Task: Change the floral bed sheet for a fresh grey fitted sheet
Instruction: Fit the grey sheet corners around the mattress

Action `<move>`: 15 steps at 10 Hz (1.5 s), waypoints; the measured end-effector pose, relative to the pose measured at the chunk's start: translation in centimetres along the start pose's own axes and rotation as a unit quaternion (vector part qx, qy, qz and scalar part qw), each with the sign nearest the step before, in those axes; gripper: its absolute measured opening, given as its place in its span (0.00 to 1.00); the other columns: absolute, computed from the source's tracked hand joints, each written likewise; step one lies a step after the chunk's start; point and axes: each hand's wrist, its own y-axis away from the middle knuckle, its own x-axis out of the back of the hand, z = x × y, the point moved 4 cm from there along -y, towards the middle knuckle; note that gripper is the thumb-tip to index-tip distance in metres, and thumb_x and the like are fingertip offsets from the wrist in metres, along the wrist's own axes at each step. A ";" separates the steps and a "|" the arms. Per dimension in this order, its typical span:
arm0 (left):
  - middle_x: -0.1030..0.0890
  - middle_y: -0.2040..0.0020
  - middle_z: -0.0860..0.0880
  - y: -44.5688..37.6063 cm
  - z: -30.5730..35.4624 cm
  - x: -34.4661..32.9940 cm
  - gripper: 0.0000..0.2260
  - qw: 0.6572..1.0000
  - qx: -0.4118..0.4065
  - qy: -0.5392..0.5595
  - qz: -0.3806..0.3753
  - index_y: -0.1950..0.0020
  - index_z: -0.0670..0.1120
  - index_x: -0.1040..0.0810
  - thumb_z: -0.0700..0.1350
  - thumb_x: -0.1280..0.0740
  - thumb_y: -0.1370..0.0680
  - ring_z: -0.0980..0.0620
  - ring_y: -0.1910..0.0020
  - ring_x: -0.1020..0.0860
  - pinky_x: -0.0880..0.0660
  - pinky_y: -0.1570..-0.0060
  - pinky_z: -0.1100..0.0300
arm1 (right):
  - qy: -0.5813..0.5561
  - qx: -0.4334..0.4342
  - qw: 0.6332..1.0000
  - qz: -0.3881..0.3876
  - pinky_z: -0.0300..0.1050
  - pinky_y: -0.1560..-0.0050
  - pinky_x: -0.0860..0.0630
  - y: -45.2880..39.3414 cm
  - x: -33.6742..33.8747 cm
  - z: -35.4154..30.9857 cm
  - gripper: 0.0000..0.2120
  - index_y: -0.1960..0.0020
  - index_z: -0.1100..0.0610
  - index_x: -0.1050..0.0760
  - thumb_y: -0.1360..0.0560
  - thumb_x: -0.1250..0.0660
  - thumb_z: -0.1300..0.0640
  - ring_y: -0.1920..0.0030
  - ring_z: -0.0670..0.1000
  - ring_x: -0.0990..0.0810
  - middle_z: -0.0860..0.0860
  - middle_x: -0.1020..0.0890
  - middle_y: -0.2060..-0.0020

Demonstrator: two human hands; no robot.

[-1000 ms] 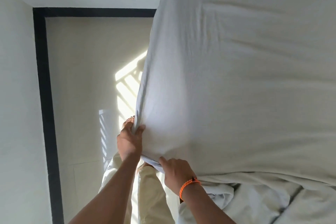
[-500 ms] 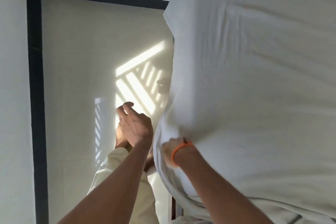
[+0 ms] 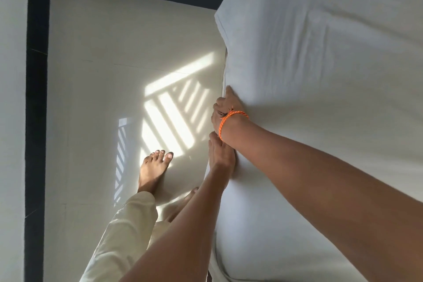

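Pale grey cotton, the fresh fitted sheet (image 3: 320,75) lies stretched over the mattress that fills the right side of the head view, lightly creased across the top and wrapped down over the mattress's left edge. Half a second ago the left hand hung free in the air above the floor, fingers loose, while the right hand was bunched into the sheet's edge near the corner; now both hands lie against the side of the bed, further along the edge, and the view has shifted so that more of the floor shows.

The right hand (image 3: 225,107), with a braided orange cord bracelet (image 3: 230,119) at the wrist, is set against the sheet at the mattress edge. Its thumb points up along the fabric and its fingers curl down over the side, out of sight, so whether they pinch the cloth or only press it cannot be told.

The left hand (image 3: 220,153) sits just below it, nearly touching the right wrist, with its fingers laid together and fairly straight, tips pushed in along the seam where the sheet meets the bed's side; no grip on the cloth is visible.

Beside the bed, a bare foot (image 3: 154,168) below a cream trouser leg (image 3: 123,231) stands on the cream tiled floor (image 3: 103,98), next to a striped patch of sunlight (image 3: 174,119). A black skirting band (image 3: 36,98) borders the floor along the white walls.
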 end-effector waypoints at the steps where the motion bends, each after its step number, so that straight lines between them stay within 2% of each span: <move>1: 0.27 0.34 0.42 -0.4 1.5 0.5 0.19 0.997 -0.037 -0.046 0.044 0.30 0.50 0.30 0.45 0.50 0.19 0.36 0.32 0.26 0.26 0.42 0.42 | -0.254 -0.061 0.965 -0.021 0.39 0.43 0.31 0.9 0.3 -0.3 0.21 0.24 0.62 0.32 0.15 0.40 0.55 0.26 0.64 0.30 0.62 0.27 0.28; 2: 0.27 0.35 0.43 -1.0 1.9 0.3 0.18 1.000 0.005 0.010 -0.015 0.29 0.51 0.31 0.44 0.46 0.19 0.37 0.34 0.27 0.26 0.43 0.43 | -0.465 -0.079 0.882 0.011 0.36 0.65 0.39 1.3 0.8 1.2 0.18 0.26 0.65 0.31 0.13 0.44 0.60 0.28 0.61 0.27 0.62 0.26 0.28; 3: 0.27 0.34 0.43 -0.7 1.3 0.0 0.19 0.998 0.009 0.064 0.000 0.29 0.51 0.31 0.45 0.47 0.19 0.37 0.33 0.27 0.26 0.42 0.43 | -0.216 -0.008 0.966 -0.144 0.49 0.34 0.30 -0.9 0.0 1.5 0.34 0.24 0.54 0.31 0.24 0.34 0.38 0.23 0.62 0.34 0.56 0.28 0.26; 4: 0.27 0.31 0.44 -1.3 2.0 -0.1 0.21 0.995 -0.014 0.091 0.037 0.28 0.52 0.32 0.46 0.51 0.19 0.36 0.31 0.27 0.26 0.41 0.43 | -0.040 -0.025 0.997 -0.067 0.64 0.23 0.43 -1.4 -0.2 0.9 0.37 0.25 0.48 0.33 0.29 0.31 0.34 0.23 0.60 0.36 0.50 0.28 0.27; 5: 0.26 0.33 0.43 -0.8 2.2 -0.6 0.20 0.994 -0.007 0.103 0.039 0.29 0.52 0.31 0.48 0.52 0.18 0.35 0.33 0.26 0.25 0.44 0.43 | -0.124 -0.025 0.990 0.067 0.63 0.25 0.38 -2.2 -0.1 0.8 0.27 0.27 0.52 0.30 0.24 0.30 0.45 0.27 0.58 0.33 0.52 0.27 0.32; 6: 0.25 0.35 0.44 -0.8 2.0 -0.9 0.15 0.984 0.016 0.175 0.039 0.32 0.52 0.32 0.47 0.47 0.18 0.37 0.36 0.25 0.26 0.45 0.44 | -0.166 -0.037 0.981 0.091 0.63 0.32 0.31 -2.5 0.2 1.2 0.19 0.32 0.52 0.25 0.21 0.38 0.62 0.34 0.57 0.28 0.53 0.25 0.38; 7: 0.22 0.41 0.44 7.5 11.3 10.0 0.13 0.956 0.062 0.285 0.035 0.34 0.50 0.29 0.45 0.45 0.17 0.40 0.42 0.23 0.28 0.44 0.48 | -0.285 -0.020 0.945 0.156 0.71 0.23 0.44 -1.7 1.3 1.7 0.17 0.36 0.54 0.22 0.21 0.38 0.66 0.32 0.58 0.27 0.54 0.22 0.39; 8: 0.18 0.44 0.48 15.1 19.6 19.9 0.11 0.895 0.033 0.445 0.027 0.41 0.48 0.17 0.45 0.38 0.16 0.48 0.50 0.23 0.32 0.55 0.59 | -0.296 -0.058 0.902 0.311 0.66 0.22 0.40 -0.4 2.0 3.6 0.11 0.45 0.56 0.19 0.24 0.33 0.63 0.40 0.58 0.22 0.54 0.19 0.50; 9: 0.17 0.49 0.55 15.1 19.9 24.3 0.11 0.859 0.017 0.506 0.073 0.41 0.50 0.17 0.43 0.38 0.16 0.58 0.54 0.19 0.30 0.55 0.61 | -0.284 -0.092 0.860 0.414 0.63 0.27 0.30 0.7 2.3 7.6 0.06 0.55 0.57 0.18 0.32 0.30 0.64 0.49 0.59 0.21 0.54 0.20 0.60; 10: 0.17 0.54 0.58 14.0 20.6 28.5 0.10 0.827 0.003 0.552 0.107 0.46 0.51 0.16 0.42 0.36 0.18 0.65 0.64 0.20 0.27 0.59 0.65 | -0.260 -0.116 0.841 0.460 0.57 0.42 0.23 1.8 2.4 13.6 0.02 0.61 0.59 0.20 0.32 0.28 0.63 0.56 0.61 0.22 0.55 0.21 0.64; 11: 0.15 0.52 0.57 12.9 23.1 32.0 0.12 0.798 -0.039 0.591 0.108 0.46 0.53 0.15 0.49 0.36 0.23 0.56 0.54 0.16 0.23 0.52 0.60 | -0.233 -0.145 0.853 0.443 0.56 0.45 0.23 1.4 2.2 18.9 0.03 0.58 0.60 0.18 0.30 0.28 0.60 0.54 0.63 0.21 0.57 0.19 0.63; 12: 0.16 0.47 0.59 10.9 25.0 34.2 0.14 0.783 -0.078 0.610 0.092 0.39 0.55 0.16 0.50 0.37 0.21 0.62 0.54 0.18 0.26 0.55 0.66 | -0.168 -0.178 0.917 0.316 0.58 0.27 0.35 -0.8 2.6 22.2 0.13 0.44 0.53 0.16 0.22 0.37 0.51 0.39 0.60 0.24 0.53 0.17 0.48; 13: 0.21 0.33 0.54 8.7 27.7 36.0 0.17 0.802 -0.073 0.588 0.077 0.26 0.57 0.24 0.50 0.39 0.14 0.54 0.40 0.21 0.33 0.54 0.71 | -0.098 -0.151 0.964 0.198 0.61 0.24 0.41 -3.3 4.2 23.8 0.18 0.34 0.49 0.22 0.19 0.43 0.47 0.32 0.57 0.27 0.49 0.20 0.38; 14: 0.26 0.25 0.48 6.3 28.0 34.8 0.20 0.807 -0.020 0.590 0.035 0.21 0.57 0.30 0.56 0.44 0.13 0.45 0.26 0.27 0.32 0.32 0.58 | -0.087 -0.108 0.984 0.108 0.65 0.24 0.42 -6.2 4.8 24.1 0.20 0.28 0.50 0.27 0.19 0.43 0.51 0.26 0.58 0.31 0.52 0.24 0.30; 15: 0.26 0.26 0.43 5.2 30.0 36.8 0.22 0.811 0.012 0.584 0.036 0.22 0.54 0.28 0.58 0.47 0.13 0.40 0.25 0.31 0.36 0.25 0.45 | -0.061 -0.094 0.991 0.072 0.70 0.26 0.39 -7.7 6.0 24.4 0.23 0.24 0.51 0.30 0.19 0.39 0.51 0.25 0.62 0.30 0.54 0.27 0.26</move>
